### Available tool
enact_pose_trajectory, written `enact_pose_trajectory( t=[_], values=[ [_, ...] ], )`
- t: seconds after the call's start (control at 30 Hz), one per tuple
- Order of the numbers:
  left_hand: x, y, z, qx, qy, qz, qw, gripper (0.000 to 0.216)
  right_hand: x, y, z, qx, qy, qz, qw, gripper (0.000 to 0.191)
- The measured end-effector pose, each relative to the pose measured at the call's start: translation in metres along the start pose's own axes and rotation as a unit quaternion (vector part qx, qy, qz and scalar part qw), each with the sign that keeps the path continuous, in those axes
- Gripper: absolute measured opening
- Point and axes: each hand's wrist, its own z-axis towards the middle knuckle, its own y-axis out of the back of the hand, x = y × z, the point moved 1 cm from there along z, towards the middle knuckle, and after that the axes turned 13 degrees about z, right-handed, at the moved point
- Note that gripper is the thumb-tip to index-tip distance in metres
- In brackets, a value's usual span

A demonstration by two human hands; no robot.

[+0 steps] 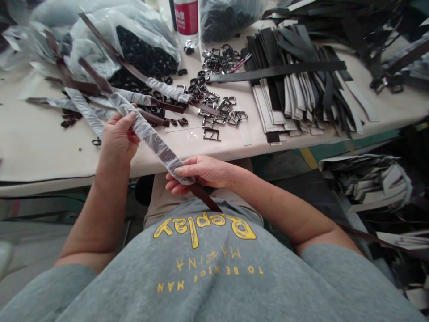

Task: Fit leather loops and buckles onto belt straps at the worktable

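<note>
A brown leather belt strap [157, 145], its middle wrapped in clear plastic film, runs slantwise between my hands above the table's front edge. My left hand [120, 134] pinches the wrapped part toward its far end, thumb on top. Near the lower end of the wrap, my right hand [201, 173] grips the strap between thumb and fingers, and a bare brown tip sticks out past it toward my shirt. Several similar wrapped straps [169, 91] lie on the table beyond my left hand. Metal buckles [212, 134] are scattered to their right.
A plastic bag [97, 44] spills small black loops at the back left. Beside a red-labelled bottle [186, 18] stands another filled bag [231, 20]. Stacks of black and white strips [295, 89] cover the table's right part. More strips [375, 183] are heaped below, right of my lap.
</note>
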Motion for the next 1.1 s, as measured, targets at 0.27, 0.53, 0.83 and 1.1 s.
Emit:
enact_pose_trajectory(
  t=[0.27,0.53,0.83,1.1],
  values=[
    [0.0,-0.006,-0.019,-0.028,-0.092,-0.024,0.995,0.024,0.006,-0.007,0.011,-0.03,-0.014,-0.008,0.999,0.029],
    [0.005,0.0,-0.021,0.006,-0.103,-0.038,0.994,0.022,0.014,-0.012,0.017,-0.035,0.013,-0.06,0.998,0.029],
    [0.009,0.003,-0.062,0.035,0.067,-0.128,0.989,0.034,0.004,0.04,-0.06,-0.101,0.056,-0.29,0.95,0.046],
    [0.047,0.012,-0.098,0.103,0.152,-0.102,0.978,0.042,-0.044,0.077,-0.13,-0.163,-0.024,-0.261,0.951,0.046]
  ],
)
